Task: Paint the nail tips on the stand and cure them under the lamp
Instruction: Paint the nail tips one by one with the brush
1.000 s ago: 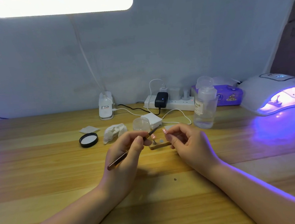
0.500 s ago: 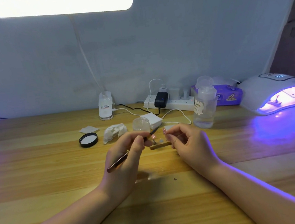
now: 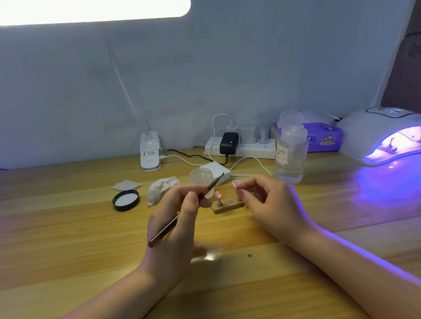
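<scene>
A pale wood-grain surface [image 3: 60, 246] is carrying everything, its planks glossy under a long white light bar [image 3: 79, 8]. Near the middle a small flat wooden stand [image 3: 227, 207] is lying, with little metal pegs rising from it. One peg is bearing a glossy pink nail tip [image 3: 217, 194], tilted; a bare round metal disc [image 3: 230, 201] is sitting beside it.

The left hand [image 3: 174, 225] is curling its fingers round a slim dark brush [image 3: 183, 211], pinching it near the front, with the bristle end pointing up and right, just above the stand. The right hand [image 3: 271, 205] is pinching a second pink tip [image 3: 234, 184] between thumb and fingertips, over the right end of the stand; whether this tip is still sitting on a peg is hard to make out, as the fingers are covering that spot.

Behind the stand, a clear round jar [image 3: 202, 177] is standing partly hidden by the left hand, and its black lid [image 3: 126, 200] is lying upturned to the left, near a crumpled white wipe [image 3: 161, 188]. A clear plastic bottle [image 3: 290, 158] is standing to the right. At far right a white domed lamp [image 3: 383, 133] is glowing violet inside, with a small shape under it too blurred to identify; the frame edge is cutting off its right side. A white power strip [image 3: 243, 148] is lying along the wall.
</scene>
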